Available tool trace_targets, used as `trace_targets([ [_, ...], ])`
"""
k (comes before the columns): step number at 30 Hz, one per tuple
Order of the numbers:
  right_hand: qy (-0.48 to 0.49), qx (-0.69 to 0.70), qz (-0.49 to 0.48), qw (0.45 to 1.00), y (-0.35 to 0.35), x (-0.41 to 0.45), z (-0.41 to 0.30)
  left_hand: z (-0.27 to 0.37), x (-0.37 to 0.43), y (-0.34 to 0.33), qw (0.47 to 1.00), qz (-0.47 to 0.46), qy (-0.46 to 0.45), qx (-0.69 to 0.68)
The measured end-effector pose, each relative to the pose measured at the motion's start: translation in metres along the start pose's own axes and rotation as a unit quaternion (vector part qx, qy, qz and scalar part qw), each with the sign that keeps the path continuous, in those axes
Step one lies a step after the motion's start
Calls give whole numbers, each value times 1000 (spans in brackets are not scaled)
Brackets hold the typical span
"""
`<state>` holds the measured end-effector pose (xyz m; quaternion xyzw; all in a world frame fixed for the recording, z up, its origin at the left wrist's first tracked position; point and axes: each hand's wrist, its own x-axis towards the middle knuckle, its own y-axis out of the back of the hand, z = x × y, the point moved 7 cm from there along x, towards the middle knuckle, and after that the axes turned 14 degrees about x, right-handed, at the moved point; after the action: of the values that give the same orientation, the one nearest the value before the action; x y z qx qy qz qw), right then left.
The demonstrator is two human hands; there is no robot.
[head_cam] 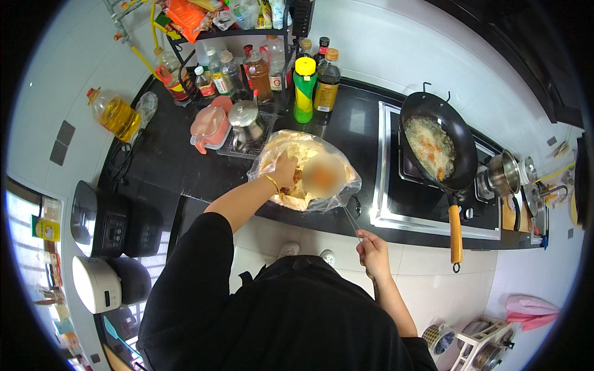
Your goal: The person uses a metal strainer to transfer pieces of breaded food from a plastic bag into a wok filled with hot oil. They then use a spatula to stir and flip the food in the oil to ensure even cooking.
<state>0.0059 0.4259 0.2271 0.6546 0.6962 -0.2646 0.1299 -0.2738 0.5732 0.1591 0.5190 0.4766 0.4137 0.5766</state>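
My left hand [286,169], with a gold bangle at the wrist, reaches into a wide bowl lined with a clear plastic bag [350,188]. Pale yellowish flour-like powder [297,149] lies inside, and its fingertips are beside brown food pieces [291,189]. Whether the fingers grip a piece is hidden. My right hand [372,252] is closed around the thin metal handle [349,214] of a utensil, likely a strainer. The handle runs up to a blurred round area over the bowl's right side, where something orange-brown shows.
To the right, a black wok [464,160] of bubbling oil with frying pieces sits on the gas hob [378,185]; its wooden handle [455,232] juts past the counter edge. Behind the bowl stand a steel pot [245,121], a pink lidded container [212,124] and a green-yellow bottle [304,92].
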Motion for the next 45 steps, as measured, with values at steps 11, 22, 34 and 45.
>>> trace_targets([
  [11, -14, 42, -9, 999, -3, 3, -2, 23, 29, 50, 977, 22, -49, -205],
  [22, -14, 153, -54, 987, 3, 13, -7, 0, 34, 85, 989, 61, 3, -133],
  [34, -6, 153, -17, 988, 15, 7, -11, 19, 21, 5, 994, 68, -79, -45],
  [45, -7, 157, -3, 988, 15, 2, -11, 33, 37, -18, 999, -3, -37, -39],
])
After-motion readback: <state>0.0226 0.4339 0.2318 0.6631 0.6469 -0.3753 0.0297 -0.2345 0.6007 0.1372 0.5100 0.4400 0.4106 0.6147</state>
